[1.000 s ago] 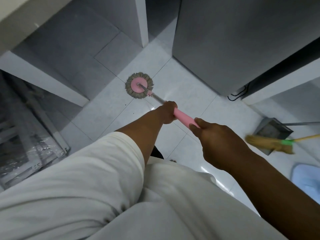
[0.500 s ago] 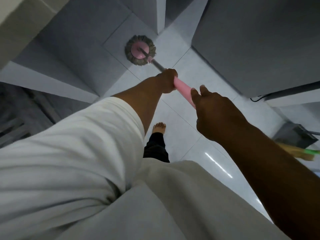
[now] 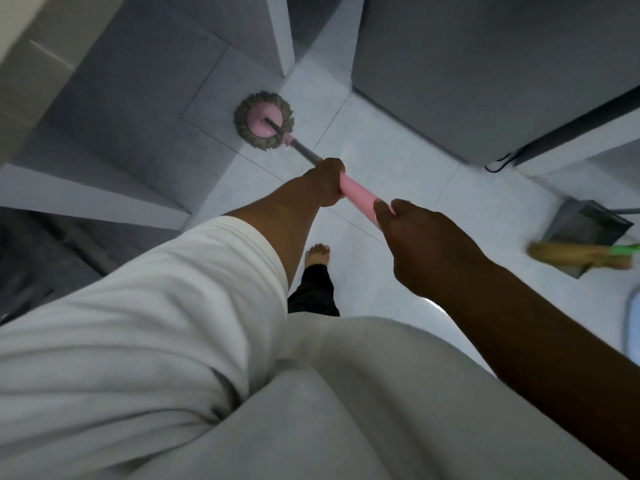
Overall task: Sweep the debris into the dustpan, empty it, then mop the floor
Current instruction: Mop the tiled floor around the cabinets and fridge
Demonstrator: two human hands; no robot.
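Note:
A round mop head [image 3: 265,120], pink in the middle with a grey-brown fringe, lies flat on the white floor tiles at the edge of a shadowed patch. Its metal shaft runs back to a pink handle [image 3: 356,192]. My left hand [image 3: 327,181] grips the handle's lower end, and my right hand [image 3: 419,237] grips its upper end nearer my body. The grey dustpan [image 3: 585,228] sits on the floor at the right edge. A straw broom [image 3: 581,256] with a green collar lies across the dustpan's front.
A large grey appliance [image 3: 485,71] stands at the upper right with a black cable [image 3: 498,164] at its base. A white pillar [image 3: 280,36] rises behind the mop head. Counter edges run along the left. My bare foot [image 3: 318,255] is on the tiles. A pale blue object [image 3: 632,327] shows at the right edge.
The mop head was pushed away into the shadowed tiles near the pillar, then drawn back a little toward me. Both hands stayed on the handle.

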